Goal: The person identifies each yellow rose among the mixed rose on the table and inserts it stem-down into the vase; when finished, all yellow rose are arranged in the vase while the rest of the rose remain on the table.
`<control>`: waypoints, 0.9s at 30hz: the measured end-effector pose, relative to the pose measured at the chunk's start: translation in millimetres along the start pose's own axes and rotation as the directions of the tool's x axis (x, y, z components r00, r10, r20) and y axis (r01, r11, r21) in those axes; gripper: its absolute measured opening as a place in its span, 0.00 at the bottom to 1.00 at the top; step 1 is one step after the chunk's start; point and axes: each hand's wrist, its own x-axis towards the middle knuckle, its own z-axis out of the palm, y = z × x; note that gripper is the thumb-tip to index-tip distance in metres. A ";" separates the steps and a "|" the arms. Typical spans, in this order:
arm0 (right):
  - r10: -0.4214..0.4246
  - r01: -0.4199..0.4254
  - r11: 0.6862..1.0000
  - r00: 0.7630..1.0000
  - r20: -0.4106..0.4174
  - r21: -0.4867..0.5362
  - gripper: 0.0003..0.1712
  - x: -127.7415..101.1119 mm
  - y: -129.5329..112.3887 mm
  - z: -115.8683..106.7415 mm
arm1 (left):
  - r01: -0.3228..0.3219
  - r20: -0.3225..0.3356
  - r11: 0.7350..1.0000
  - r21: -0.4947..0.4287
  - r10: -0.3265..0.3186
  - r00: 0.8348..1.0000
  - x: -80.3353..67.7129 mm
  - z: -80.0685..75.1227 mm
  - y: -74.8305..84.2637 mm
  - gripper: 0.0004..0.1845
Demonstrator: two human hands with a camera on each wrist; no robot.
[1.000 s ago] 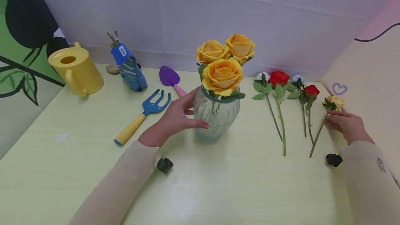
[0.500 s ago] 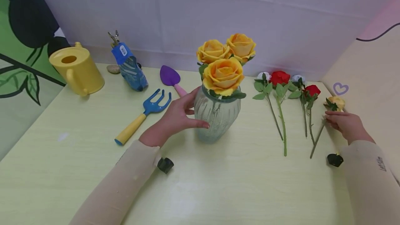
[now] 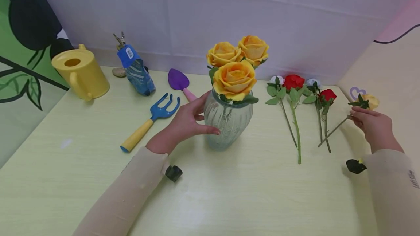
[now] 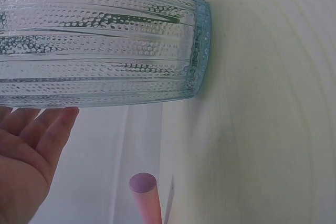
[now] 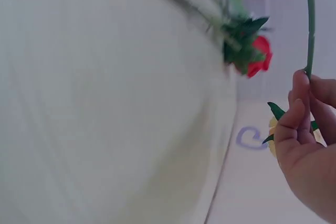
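A ribbed clear glass vase stands on the table with three large yellow-orange roses in it. My left hand holds the vase from its left side, thumb across the front and fingers on the far side; in the left wrist view the fingertips touch the glass. At the far right my right hand pinches a pale yellow rose by its stem, just below the bloom. That rose is lifted and tilted, and its stem end points down to the left. Fingers partly hide its bloom in the right wrist view.
Red roses and small pale flowers lie right of the vase. Left of it are a blue hand fork, a purple trowel, a blue bag and a yellow watering can. A wall stands behind.
My right hand has moved right and slightly up, lifting the pale yellow rose from the table; its stem has swung to a flatter slant. The left hand and vase have stayed put.
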 end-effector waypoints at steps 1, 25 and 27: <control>-0.016 0.016 0.999 1.000 -0.004 0.030 0.08 -2.2 -2.9 4.4 | 0.002 0.000 1.000 -0.001 -0.002 1.000 0.0 0.0 0.0 0.54; -0.359 0.330 0.815 0.933 -0.031 0.477 0.20 -71.1 -61.0 118.0 | 0.003 0.001 1.000 -0.009 -0.003 1.000 -0.7 0.4 -0.2 0.54; -0.393 0.366 0.774 0.918 -0.061 0.517 0.20 -78.1 -65.2 128.7 | 0.000 0.003 1.000 -0.009 0.000 1.000 -0.7 0.3 -0.2 0.54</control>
